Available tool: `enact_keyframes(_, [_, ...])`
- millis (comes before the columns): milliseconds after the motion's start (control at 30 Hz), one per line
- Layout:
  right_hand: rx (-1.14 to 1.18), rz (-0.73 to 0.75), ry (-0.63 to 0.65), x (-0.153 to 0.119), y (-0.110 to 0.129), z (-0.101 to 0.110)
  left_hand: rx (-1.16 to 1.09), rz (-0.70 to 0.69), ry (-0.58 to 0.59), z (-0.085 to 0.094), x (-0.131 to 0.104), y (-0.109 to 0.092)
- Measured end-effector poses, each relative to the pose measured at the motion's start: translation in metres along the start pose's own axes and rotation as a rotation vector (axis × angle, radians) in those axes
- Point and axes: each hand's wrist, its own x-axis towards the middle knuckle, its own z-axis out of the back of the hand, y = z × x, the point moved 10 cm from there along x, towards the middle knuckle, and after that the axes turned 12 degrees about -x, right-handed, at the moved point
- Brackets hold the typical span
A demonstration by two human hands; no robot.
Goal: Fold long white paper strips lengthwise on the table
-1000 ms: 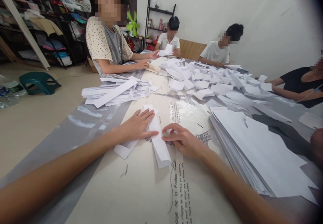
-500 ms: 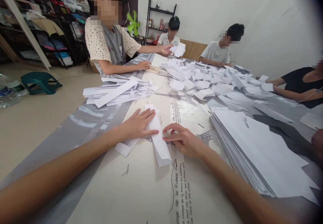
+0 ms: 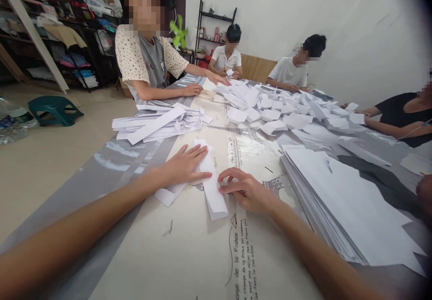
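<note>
Faces four people [image 3: 141,63] and one black rack [image 3: 218,17] of small items beyond the left hand [image 3: 184,165] and right hand [image 3: 243,188]. Presses one paper strip [image 3: 212,196] to the printed tablecloth [image 3: 135,259] with the left, flat and spread; touches its edge with the right, half-curled, narrowly parted. Has one paper stack [image 3: 351,205] right of both, one strip pile [image 3: 155,124] beyond the left.

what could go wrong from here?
The white strip could skew if the left hand lifts or slides, since that palm-down hand lies partly across it.

The folded paper, partly hidden by the left hand, might get dragged or creased.

The stack of sheets has uneven edges beside the right forearm; a bump might shift it.
</note>
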Motion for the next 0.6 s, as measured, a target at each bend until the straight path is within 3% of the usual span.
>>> enact_keyframes(600, [0.046,0.044,-0.009,0.002,0.009,0.003,-0.018,0.018,0.009,0.002,0.003,0.009])
